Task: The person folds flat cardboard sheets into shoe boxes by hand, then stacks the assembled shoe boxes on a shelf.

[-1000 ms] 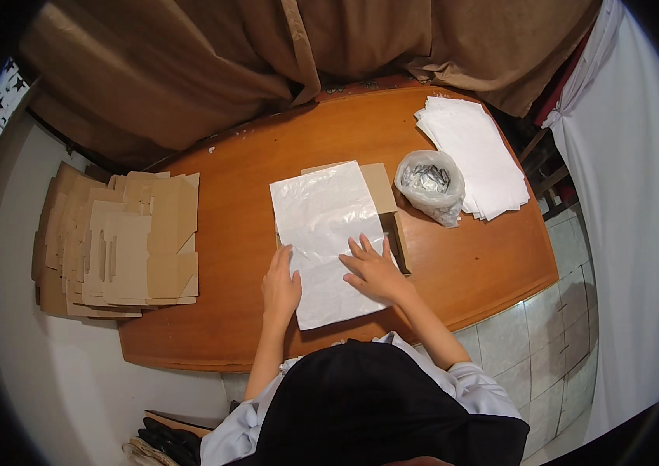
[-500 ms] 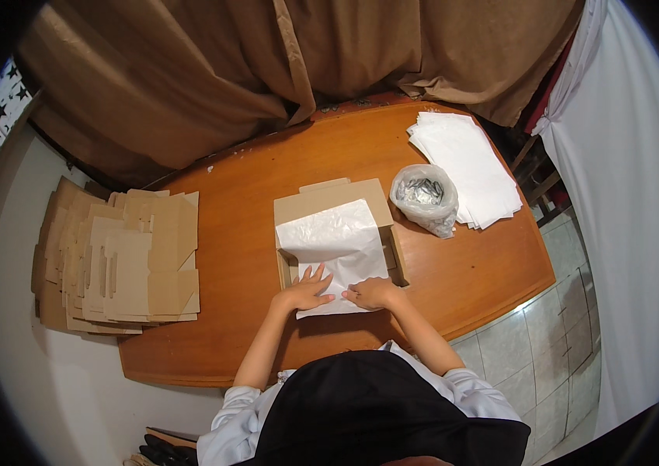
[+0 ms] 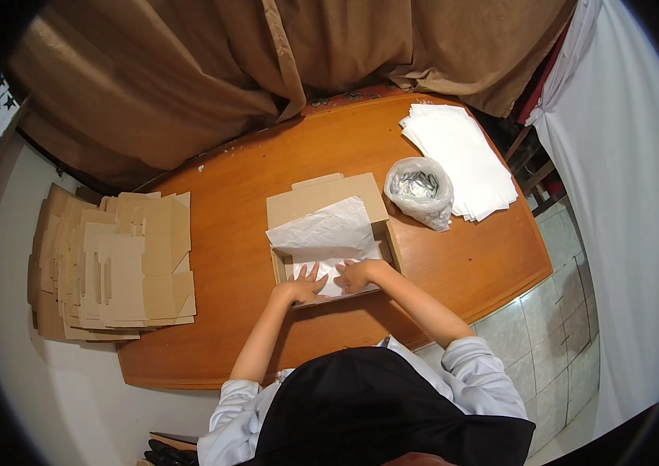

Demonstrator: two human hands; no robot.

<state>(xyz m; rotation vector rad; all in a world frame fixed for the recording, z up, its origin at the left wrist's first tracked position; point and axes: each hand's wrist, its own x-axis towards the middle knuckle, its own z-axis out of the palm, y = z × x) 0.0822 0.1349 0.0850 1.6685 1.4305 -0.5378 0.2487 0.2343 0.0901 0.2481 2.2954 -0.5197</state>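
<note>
In front of me on the table stands an open cardboard box, its lid flap folded back on the far side. A sheet of white paper lines it, sunk toward the bottom near me and rising over the far wall. My left hand lies with spread fingers on the paper at the box's near left. Beside it my right hand presses the paper inside the near right part, fingers apart and pointing down. Neither hand grips anything.
A plastic bag of small silvery pieces stands right of the box. Behind it lies a stack of white paper sheets. Flattened cardboard boxes are piled at the table's left. A brown curtain hangs along the far edge.
Both hands have moved into the box, pushing the paper down. Its near edge, which hung over the front wall, is now inside, and its far part stands up more.
</note>
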